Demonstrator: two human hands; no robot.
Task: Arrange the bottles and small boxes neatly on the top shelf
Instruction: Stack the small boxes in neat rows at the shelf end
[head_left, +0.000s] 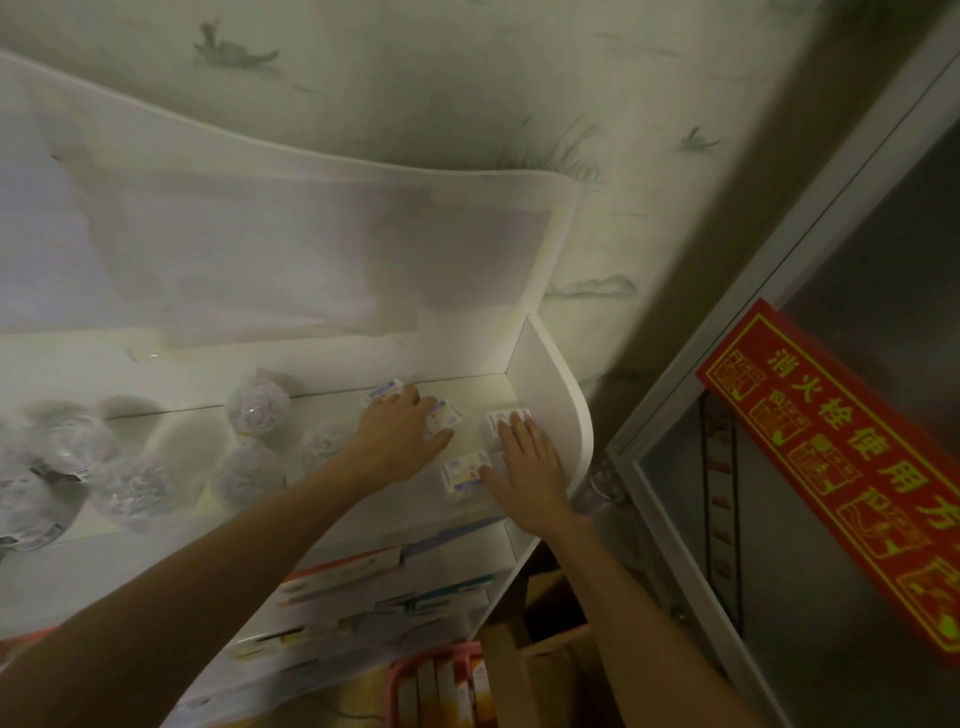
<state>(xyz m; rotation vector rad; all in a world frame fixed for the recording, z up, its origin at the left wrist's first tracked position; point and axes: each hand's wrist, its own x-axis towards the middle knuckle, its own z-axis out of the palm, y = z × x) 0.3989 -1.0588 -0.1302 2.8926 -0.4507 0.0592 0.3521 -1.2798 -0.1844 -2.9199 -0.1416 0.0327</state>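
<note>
Ideally, the flat left hand (402, 441) slides its small boxes (444, 415) toward three o'clock, beside the box (506, 418) under the flat, ungripping right hand (527, 467).

Both bare arms reach forward and up. The left hand (400, 435) lies palm-down, fingers seemingly slightly curled; the right hand (524, 465) lies flat, fingers straight.

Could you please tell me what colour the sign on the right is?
Red with yellow characters, seen in the head view.
</note>
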